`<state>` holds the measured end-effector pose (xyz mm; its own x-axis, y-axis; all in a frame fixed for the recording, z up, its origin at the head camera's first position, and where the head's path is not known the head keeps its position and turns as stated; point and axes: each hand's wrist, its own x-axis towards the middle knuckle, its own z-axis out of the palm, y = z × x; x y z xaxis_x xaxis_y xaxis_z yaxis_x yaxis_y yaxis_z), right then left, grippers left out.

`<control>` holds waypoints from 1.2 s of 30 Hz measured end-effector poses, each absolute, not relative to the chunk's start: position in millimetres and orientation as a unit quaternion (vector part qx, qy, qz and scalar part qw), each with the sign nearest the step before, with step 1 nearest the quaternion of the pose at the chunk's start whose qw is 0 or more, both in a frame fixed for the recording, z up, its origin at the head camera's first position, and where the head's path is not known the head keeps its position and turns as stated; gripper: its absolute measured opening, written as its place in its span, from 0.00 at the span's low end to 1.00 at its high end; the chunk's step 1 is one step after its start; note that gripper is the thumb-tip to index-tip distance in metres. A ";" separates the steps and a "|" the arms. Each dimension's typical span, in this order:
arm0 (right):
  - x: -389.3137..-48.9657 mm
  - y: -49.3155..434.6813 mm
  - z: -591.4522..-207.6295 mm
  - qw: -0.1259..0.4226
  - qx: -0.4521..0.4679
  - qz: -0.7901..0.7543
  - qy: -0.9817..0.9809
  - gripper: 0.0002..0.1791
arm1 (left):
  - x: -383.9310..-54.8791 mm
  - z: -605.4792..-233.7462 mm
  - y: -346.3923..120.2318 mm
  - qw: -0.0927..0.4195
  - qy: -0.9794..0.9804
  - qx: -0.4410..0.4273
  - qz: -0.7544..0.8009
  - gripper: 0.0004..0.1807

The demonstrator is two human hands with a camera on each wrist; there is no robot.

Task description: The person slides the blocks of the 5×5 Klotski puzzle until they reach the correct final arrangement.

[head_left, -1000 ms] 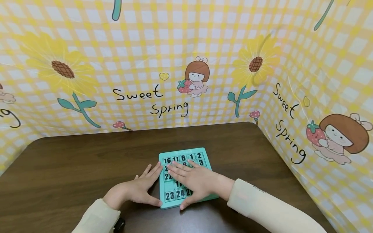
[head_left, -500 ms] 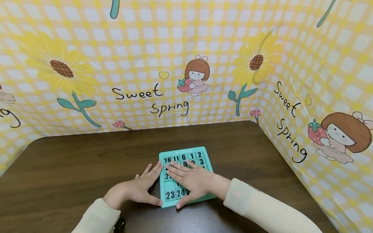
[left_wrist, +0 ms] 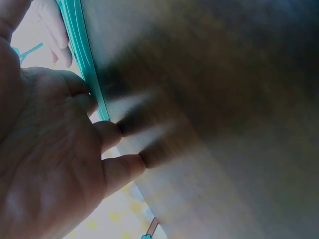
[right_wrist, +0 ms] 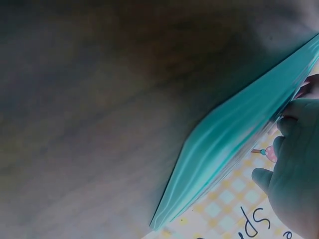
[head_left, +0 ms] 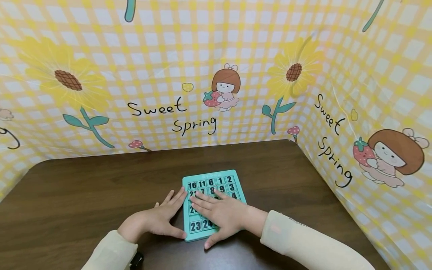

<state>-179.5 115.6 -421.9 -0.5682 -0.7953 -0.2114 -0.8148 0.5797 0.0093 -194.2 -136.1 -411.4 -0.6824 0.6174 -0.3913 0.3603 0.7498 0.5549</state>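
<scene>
A turquoise sliding number puzzle (head_left: 195,236) lies flat on the brown table, with black numbers on its square tiles. My left hand (head_left: 158,219) steadies its left side in the head view, fingertips along the edge and thumb at the near left corner. Spread over the tiles, my right hand (head_left: 224,213) touches the left columns with nearly straight fingers, its thumb past the near edge. It hides several tiles in the middle and lower right. The puzzle's side (left_wrist: 82,55) runs beside my left fingers in the left wrist view; its underside edge (right_wrist: 234,124) fills part of the right wrist view.
The dark wooden table (head_left: 101,180) extends around the puzzle. A yellow checked cloth (head_left: 162,67) with sunflowers and cartoon figures stands as a wall behind it and along the right side. A black band (head_left: 136,259) shows at my left wrist.
The 22 tile in the left column has slid toward me, into the gap above 23. My right fingers have shifted slightly left and nearer, uncovering the 7. My left hand stays in place.
</scene>
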 end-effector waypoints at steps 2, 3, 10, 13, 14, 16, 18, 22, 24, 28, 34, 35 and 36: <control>-177.6 115.5 -422.3 0.089 -0.459 0.059 0.882 0.61 | -193.8 -411.4 -136.5 0.287 0.890 0.275 0.222 0.66; -176.8 115.4 -422.6 0.088 -0.459 0.062 0.882 0.62 | -193.7 -411.5 -136.7 0.287 0.890 0.275 0.222 0.66; -173.6 116.6 -424.4 0.076 -0.471 0.067 0.876 0.62 | -194.3 -412.0 -137.6 0.285 0.891 0.274 0.222 0.66; -171.4 116.9 -423.8 0.074 -0.473 0.071 0.875 0.62 | -194.7 -412.1 -138.0 0.283 0.892 0.275 0.222 0.66; -170.8 117.0 -423.4 0.073 -0.474 0.073 0.875 0.62 | -194.8 -412.1 -138.1 0.282 0.892 0.275 0.222 0.66; -169.9 117.0 -422.8 0.074 -0.474 0.074 0.874 0.62 | -194.8 -412.3 -138.4 0.281 0.892 0.275 0.222 0.66; -169.9 116.8 -422.3 0.076 -0.475 0.073 0.874 0.61 | -194.9 -412.6 -138.5 0.280 0.893 0.274 0.222 0.66; -172.7 117.1 -421.3 0.080 -0.475 0.071 0.873 0.60 | -195.0 -412.7 -138.1 0.281 0.892 0.274 0.224 0.66; -175.5 117.5 -420.2 0.080 -0.472 0.068 0.875 0.60 | -195.2 -412.5 -137.8 0.282 0.892 0.274 0.225 0.66; -184.6 117.5 -418.0 0.084 -0.454 0.052 0.885 0.63 | -195.4 -411.7 -137.6 0.282 0.892 0.273 0.223 0.66; -202.5 115.1 -419.2 0.107 -0.431 0.032 0.895 0.70 | -192.8 -411.8 -136.5 0.275 0.894 0.277 0.219 0.68; -204.7 114.6 -420.1 0.113 -0.429 0.029 0.896 0.70 | -192.3 -412.3 -136.3 0.273 0.895 0.279 0.218 0.69; -206.4 114.1 -420.6 0.119 -0.426 0.026 0.897 0.70 | -191.9 -412.8 -136.1 0.271 0.895 0.281 0.216 0.69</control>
